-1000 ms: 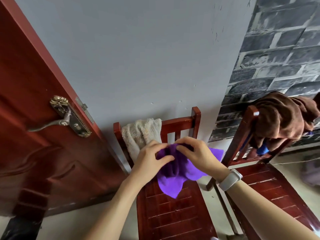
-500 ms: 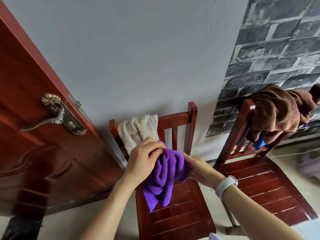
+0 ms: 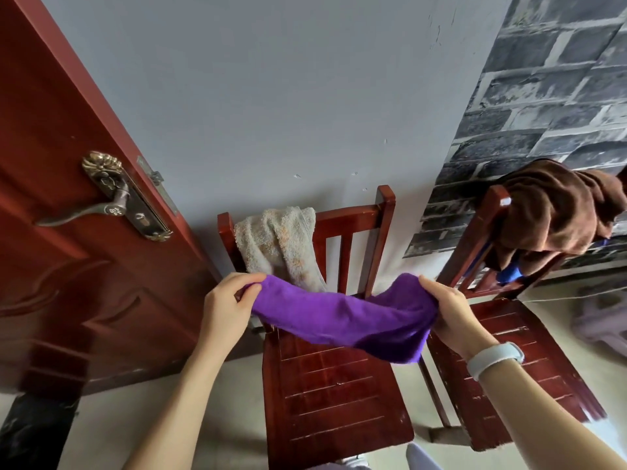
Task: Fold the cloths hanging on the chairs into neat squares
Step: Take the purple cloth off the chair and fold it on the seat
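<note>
Head view, one frame. Nearest the camera: two bare forearms enter from 7 and 5 o'clock; a white wristband sits on the right wrist. Left hand pinches one end of the purple cloth, thumb on top, fingers curled under. Right hand grips the other end, fingers wrapped round the bunched edge. Cloth is stretched between the two hands, sagging in the middle, one corner hanging lower at the right end. It is in the air above the seat of the near chair, not touching the seat as far as can be told.

Behind the cloth, at 12 o'clock from it: cream towel draped over the left part of that chair's backrest, hanging down the front. At 3 o'clock: second chair, just beside the first. Brown cloth heaped over its backrest; a blue cloth shows under it, mostly hidden.

Farthest: red door with brass lever handle at 9 o'clock, grey wall at 12, brick-pattern wall at 2.
</note>
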Available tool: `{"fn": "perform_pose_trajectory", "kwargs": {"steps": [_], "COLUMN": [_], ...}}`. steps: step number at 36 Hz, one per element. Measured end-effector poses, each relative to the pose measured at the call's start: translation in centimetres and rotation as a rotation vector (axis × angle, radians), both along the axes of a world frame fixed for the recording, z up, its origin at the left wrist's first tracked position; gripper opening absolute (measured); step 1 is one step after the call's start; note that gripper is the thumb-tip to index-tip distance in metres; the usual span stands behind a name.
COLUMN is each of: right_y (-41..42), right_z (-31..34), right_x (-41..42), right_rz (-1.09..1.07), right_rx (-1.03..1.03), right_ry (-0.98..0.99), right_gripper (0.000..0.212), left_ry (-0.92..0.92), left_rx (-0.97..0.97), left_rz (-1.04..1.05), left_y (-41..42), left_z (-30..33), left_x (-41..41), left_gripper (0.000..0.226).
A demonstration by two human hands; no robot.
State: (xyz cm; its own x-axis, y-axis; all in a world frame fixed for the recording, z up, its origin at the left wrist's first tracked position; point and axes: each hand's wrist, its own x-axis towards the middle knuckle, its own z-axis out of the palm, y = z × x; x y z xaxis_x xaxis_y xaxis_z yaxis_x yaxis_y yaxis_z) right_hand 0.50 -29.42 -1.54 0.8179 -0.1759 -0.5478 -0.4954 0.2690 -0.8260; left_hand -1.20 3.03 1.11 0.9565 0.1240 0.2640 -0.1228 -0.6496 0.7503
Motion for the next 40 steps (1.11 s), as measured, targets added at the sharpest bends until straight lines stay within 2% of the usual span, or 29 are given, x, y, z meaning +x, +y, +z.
{"fn": "perform_pose_trajectory", "kwargs": {"steps": [3, 7, 10, 12, 15, 17, 21, 23, 26, 28, 31, 33, 35, 40], "right_y": [-1.2, -2.5, -3.5, -3.9, -4.2, -4.1, -4.3, -4.3, -4.1, -3.8, -3.6, -3.6, -3.5, -2.8], "right_z": [-0.7, -1.8, -2.8, -3.1, -3.6, -4.0, -4.5, -4.2, -3.6, -3.1, -2.8, -3.5, -3.9, -3.4], "right_x": [-1.1, -2.3, -3.1, -3.6, -4.2, -4.5, -4.4, -4.1, -3.4, -2.8, -2.0, -1.2, -0.6, 0.1], "right_rz": [0.044, 0.019, 0.047, 0.137, 0.355, 0.449, 0.586, 0.633, 0.645, 0.674, 0.799, 0.819, 0.732, 0.582], "right_rx": [-0.071, -0.221, -0.344, -0.524, -0.91, -1.013, -1.003, -0.933, -0.872, -0.847, -0.888, -1.047, -1.166, -1.354], "right_ry": [-0.034, -0.027, -0.029, -0.031, -0.035, -0.021, -0.01, -0.019, -0.043, -0.062, -0.061, -0.1, -0.173, -0.35], "right_gripper": [0.011, 0.022, 0.02, 0.012, 0.006, 0.007, 0.017, 0.021, 0.018, 0.013, 0.019, 0.024, 0.023, 0.018], "left_ry": [0.061, 0.143, 0.214, 0.287, 0.481, 0.593, 0.643, 0.684, 0.764, 0.736, 0.581, 0.461, 0.352, 0.183], "left_rx": [-0.021, -0.046, -0.025, 0.007, 0.072, 0.11, 0.098, 0.09, 0.298, 0.465, 0.589, 0.604, 0.601, 0.578], "left_rz": [0.026, 0.064, 0.07, 0.078, 0.055, -0.009, -0.086, -0.131, -0.266, -0.294, -0.167, -0.05, 0.01, -0.002], "left_y": [0.6, 0.8, 0.6, 0.6, 0.7, 0.7, 0.4, 0.6, 1.0, 1.3, 1.6, 1.7, 1.8, 2.4], "left_z": [-0.9, -2.1, -2.9, -3.5, -4.4, -4.8, -5.0, -5.3, -5.9, -6.3, -6.8, -6.7, -6.6, -6.8], "left_x": [-0.1, -0.4, -0.9, -1.4, -2.0, -2.3, -3.2, -3.3, -3.3, -3.1, -2.4, -1.9, -1.5, -1.3], "left_gripper": [0.021, 0.023, 0.023, 0.023, 0.023, 0.023, 0.017, 0.027, 0.036, 0.03, 0.025, 0.021, 0.018, 0.017]}}
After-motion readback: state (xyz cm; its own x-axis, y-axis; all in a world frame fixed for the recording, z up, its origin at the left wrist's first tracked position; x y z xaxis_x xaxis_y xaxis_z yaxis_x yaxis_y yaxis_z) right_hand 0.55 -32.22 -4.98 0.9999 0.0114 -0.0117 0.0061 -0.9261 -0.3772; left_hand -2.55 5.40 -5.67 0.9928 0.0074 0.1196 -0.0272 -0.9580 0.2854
